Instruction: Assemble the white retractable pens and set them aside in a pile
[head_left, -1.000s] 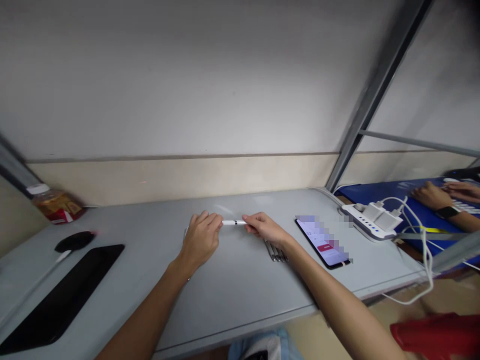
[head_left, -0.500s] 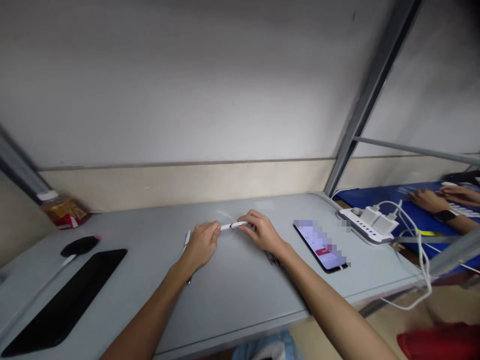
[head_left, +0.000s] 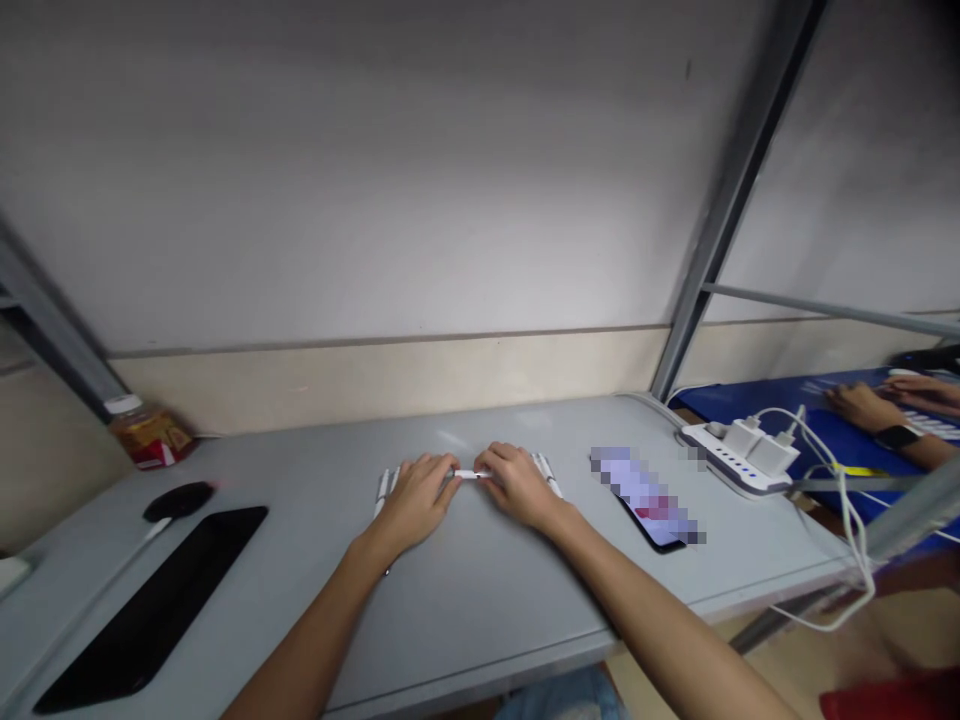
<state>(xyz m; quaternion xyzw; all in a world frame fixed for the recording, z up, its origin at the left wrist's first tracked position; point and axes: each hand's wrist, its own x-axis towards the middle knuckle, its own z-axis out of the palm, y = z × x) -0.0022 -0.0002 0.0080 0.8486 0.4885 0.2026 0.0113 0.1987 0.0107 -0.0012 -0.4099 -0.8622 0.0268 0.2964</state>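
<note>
Two hands, one pen
One smartphone, one power strip, two white adapters, one bottle, one black disc, one black slab, two co-worker's hands, one wristwatch; further pens, partly hidden, cannot be counted.

Grey desk, lit phone, power strip, bottle, black disc, dark slab, apparently pens (partly hidden)

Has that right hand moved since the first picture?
Yes. Judged against the phone lying on the desk, the right hand has shifted a little to the left, closer to the left hand.
</note>
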